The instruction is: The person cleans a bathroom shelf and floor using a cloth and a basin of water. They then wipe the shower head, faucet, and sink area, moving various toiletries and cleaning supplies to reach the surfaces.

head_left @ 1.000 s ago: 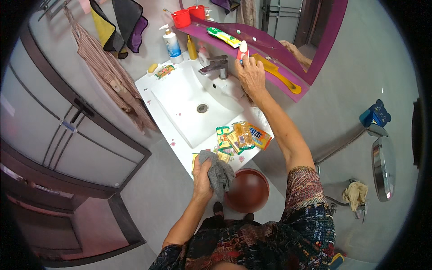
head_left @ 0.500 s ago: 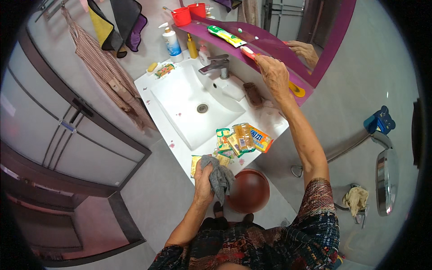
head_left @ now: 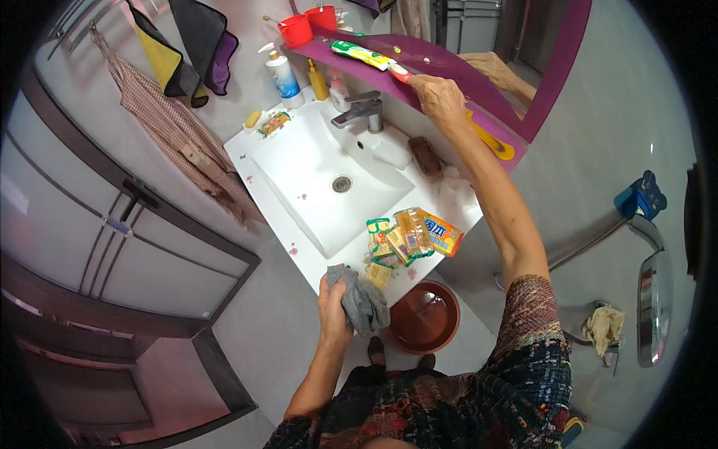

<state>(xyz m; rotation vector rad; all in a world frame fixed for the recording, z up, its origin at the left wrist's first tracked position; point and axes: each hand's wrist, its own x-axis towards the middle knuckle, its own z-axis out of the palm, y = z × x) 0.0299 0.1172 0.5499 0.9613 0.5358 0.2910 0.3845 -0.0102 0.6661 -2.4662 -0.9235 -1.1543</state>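
Observation:
On the purple shelf (head_left: 404,84) under the mirror, my right hand (head_left: 441,99) closes around the near end of a red-and-white tube (head_left: 401,73). The tube's other end meets a green-and-yellow toothpaste tube (head_left: 363,54) lying along the shelf. My left hand (head_left: 334,308) grips a bunched grey cloth (head_left: 364,305) over the sink counter's front corner. Beside the cloth lies a small yellow packet (head_left: 378,276). Several wrapped soap bars (head_left: 413,232) are piled on the counter right of the basin (head_left: 299,176). Part of a flat yellow object (head_left: 492,142) shows beyond my right wrist.
A faucet (head_left: 366,108) rises at the basin's back. Pump bottles (head_left: 283,77) and red cups (head_left: 296,31) stand at the far left. A brown brush-like block (head_left: 425,156) sits right of the faucet. A brown basin (head_left: 425,318) is on the floor by my feet.
My right hand has moved left and farther along the shelf with the red-and-white tube. My left hand still holds the cloth, now over the counter corner, where a yellow packet has become hidden.

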